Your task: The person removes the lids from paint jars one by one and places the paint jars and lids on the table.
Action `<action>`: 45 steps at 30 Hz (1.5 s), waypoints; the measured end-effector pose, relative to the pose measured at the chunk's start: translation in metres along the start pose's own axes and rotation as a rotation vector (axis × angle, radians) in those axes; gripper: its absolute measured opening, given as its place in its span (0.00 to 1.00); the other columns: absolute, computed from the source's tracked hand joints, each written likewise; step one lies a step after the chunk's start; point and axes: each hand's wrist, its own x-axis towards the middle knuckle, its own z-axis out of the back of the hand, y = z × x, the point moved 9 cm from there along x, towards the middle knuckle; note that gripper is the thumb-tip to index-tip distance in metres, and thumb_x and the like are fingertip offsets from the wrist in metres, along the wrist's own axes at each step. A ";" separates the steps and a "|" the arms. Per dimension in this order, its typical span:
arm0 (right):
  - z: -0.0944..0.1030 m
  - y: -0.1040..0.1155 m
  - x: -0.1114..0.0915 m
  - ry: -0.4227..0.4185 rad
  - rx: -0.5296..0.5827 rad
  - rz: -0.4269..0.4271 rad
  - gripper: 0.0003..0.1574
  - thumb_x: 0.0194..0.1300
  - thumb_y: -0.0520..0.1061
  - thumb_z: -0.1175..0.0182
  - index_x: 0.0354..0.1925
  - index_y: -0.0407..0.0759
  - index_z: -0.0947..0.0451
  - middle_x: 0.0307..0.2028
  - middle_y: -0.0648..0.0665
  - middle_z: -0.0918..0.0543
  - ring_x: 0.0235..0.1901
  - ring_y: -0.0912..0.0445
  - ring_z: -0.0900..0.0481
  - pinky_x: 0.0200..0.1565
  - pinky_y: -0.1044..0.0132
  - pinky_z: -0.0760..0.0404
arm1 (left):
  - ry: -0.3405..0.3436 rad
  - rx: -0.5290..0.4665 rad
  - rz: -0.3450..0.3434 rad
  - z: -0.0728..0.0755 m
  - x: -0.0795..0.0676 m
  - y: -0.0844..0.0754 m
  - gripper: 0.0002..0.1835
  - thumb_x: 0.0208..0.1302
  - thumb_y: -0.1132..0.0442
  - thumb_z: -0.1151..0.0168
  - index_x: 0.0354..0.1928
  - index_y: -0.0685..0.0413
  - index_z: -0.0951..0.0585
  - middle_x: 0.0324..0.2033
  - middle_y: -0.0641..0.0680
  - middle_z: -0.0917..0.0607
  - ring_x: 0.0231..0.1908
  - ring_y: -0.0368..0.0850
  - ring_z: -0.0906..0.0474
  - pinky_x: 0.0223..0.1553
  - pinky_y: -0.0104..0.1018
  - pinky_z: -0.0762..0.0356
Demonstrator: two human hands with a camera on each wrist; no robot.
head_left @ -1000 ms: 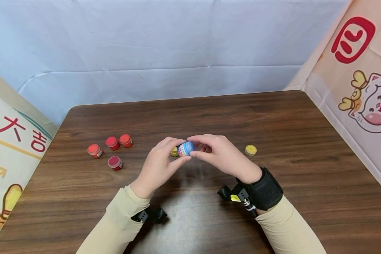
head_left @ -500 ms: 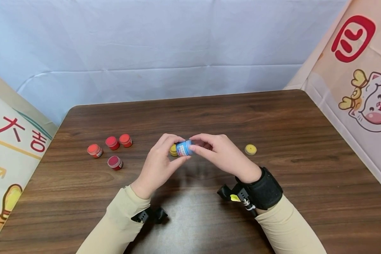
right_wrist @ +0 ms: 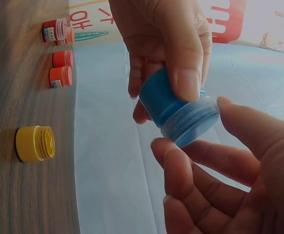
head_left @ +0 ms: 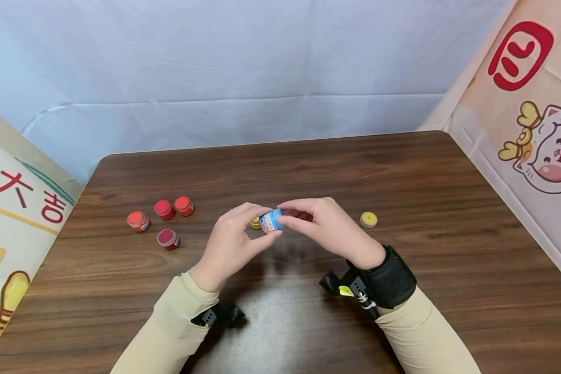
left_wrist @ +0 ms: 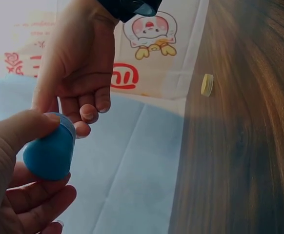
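Observation:
My left hand (head_left: 229, 239) holds a small blue paint jar (head_left: 271, 221) by its body, between thumb and fingers, tilted on its side above the table. The jar's clear ridged lid (right_wrist: 193, 122) faces my right hand (head_left: 329, 228), whose thumb and fingertips pinch the lid's rim. In the left wrist view the jar's rounded blue base (left_wrist: 47, 158) shows. Behind the left hand stands an uncapped yellow paint jar (right_wrist: 30, 144) with a threaded neck, partly hidden in the head view.
A yellow lid (head_left: 369, 219) lies on the brown wooden table (head_left: 402, 171), right of the hands. To the left stand several lidded jars, among them a dark red jar (head_left: 169, 239) and an orange-red jar (head_left: 138, 221). A pale cloth (head_left: 262, 67) hangs behind.
The blue jar has tilted slightly in my hands, and my right thumb has shifted over the lid's edge. Both hands stay in nearly the same place; the other jars have not moved.

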 end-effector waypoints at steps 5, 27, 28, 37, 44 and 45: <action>0.000 0.003 0.000 0.030 0.004 0.023 0.18 0.65 0.48 0.41 0.51 0.44 0.21 0.35 0.52 0.18 0.31 0.59 0.23 0.34 0.65 0.23 | 0.003 0.052 -0.033 0.001 0.001 -0.003 0.15 0.49 0.55 0.28 0.38 0.53 0.17 0.32 0.44 0.18 0.30 0.34 0.27 0.30 0.30 0.29; 0.003 -0.003 -0.001 0.016 0.044 -0.022 0.15 0.65 0.49 0.41 0.49 0.46 0.22 0.32 0.51 0.20 0.30 0.59 0.25 0.33 0.63 0.25 | 0.068 -0.049 0.023 -0.007 0.001 0.003 0.18 0.50 0.61 0.27 0.43 0.56 0.20 0.38 0.47 0.21 0.34 0.35 0.27 0.35 0.29 0.26; 0.002 -0.003 -0.001 0.024 0.049 -0.016 0.16 0.65 0.48 0.41 0.49 0.46 0.23 0.33 0.52 0.20 0.31 0.59 0.25 0.34 0.63 0.25 | 0.062 -0.043 0.021 -0.007 0.001 0.002 0.18 0.49 0.61 0.27 0.43 0.55 0.21 0.38 0.47 0.21 0.34 0.35 0.27 0.35 0.29 0.26; 0.000 0.001 0.000 0.059 0.106 0.021 0.20 0.64 0.48 0.40 0.54 0.45 0.26 0.35 0.50 0.22 0.34 0.57 0.25 0.34 0.62 0.25 | 0.018 -0.030 0.007 -0.001 0.001 -0.001 0.19 0.48 0.64 0.27 0.42 0.56 0.24 0.37 0.48 0.23 0.37 0.36 0.28 0.38 0.31 0.27; -0.002 -0.003 0.000 0.070 0.133 -0.033 0.19 0.68 0.50 0.45 0.53 0.44 0.26 0.35 0.50 0.20 0.33 0.55 0.24 0.35 0.60 0.24 | -0.006 -0.032 -0.021 0.000 0.002 -0.005 0.21 0.47 0.64 0.26 0.43 0.56 0.24 0.40 0.49 0.23 0.39 0.37 0.27 0.40 0.32 0.26; -0.002 -0.004 0.000 0.069 0.132 -0.038 0.18 0.68 0.50 0.46 0.52 0.44 0.25 0.34 0.50 0.20 0.32 0.55 0.24 0.34 0.61 0.24 | -0.011 -0.033 -0.025 0.000 0.002 -0.005 0.21 0.47 0.64 0.26 0.44 0.56 0.23 0.40 0.49 0.22 0.40 0.38 0.27 0.40 0.32 0.25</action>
